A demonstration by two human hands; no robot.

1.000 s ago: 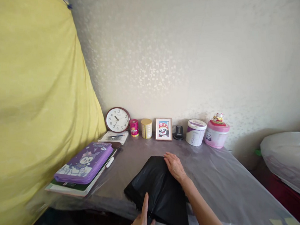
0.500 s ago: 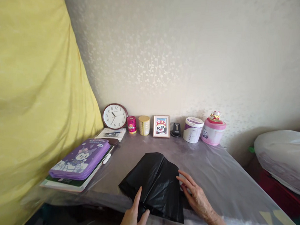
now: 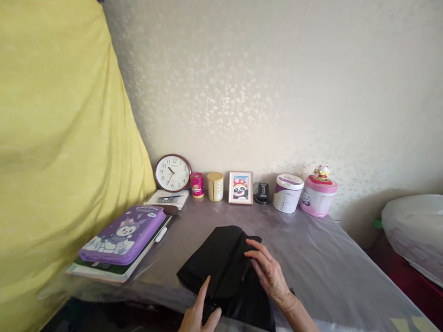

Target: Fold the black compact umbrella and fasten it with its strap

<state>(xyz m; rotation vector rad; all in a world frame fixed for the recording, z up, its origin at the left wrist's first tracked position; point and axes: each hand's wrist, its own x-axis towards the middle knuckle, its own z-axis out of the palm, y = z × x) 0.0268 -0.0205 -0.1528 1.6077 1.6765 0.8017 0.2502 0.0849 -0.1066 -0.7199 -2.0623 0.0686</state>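
A black folding umbrella (image 3: 214, 259), furled loosely with its fabric panels fanned out in creased flaps, lies at the near edge of the table. My left hand (image 3: 198, 311) holds its gathered near end, index finger along the fabric and thumb below; the other fingers are hidden. My right hand (image 3: 268, 274) rests over the right-hand panels with its fingers stretched out along a fold. A small dark piece shows behind the right wrist, too little of it to make out.
A purple zip case (image 3: 125, 236) lies on books at the left. Along the wall stand a clock (image 3: 173, 173), a pink tin (image 3: 197, 185), a yellow tin (image 3: 215, 187), a picture frame (image 3: 240, 187), and two tubs, one white and purple (image 3: 288, 194), one pink (image 3: 318, 197).
My right hand has moved left and up from the umbrella's right edge onto its panels, and a right-hand flap has shifted. My left hand stays in place. The view has shifted slightly.
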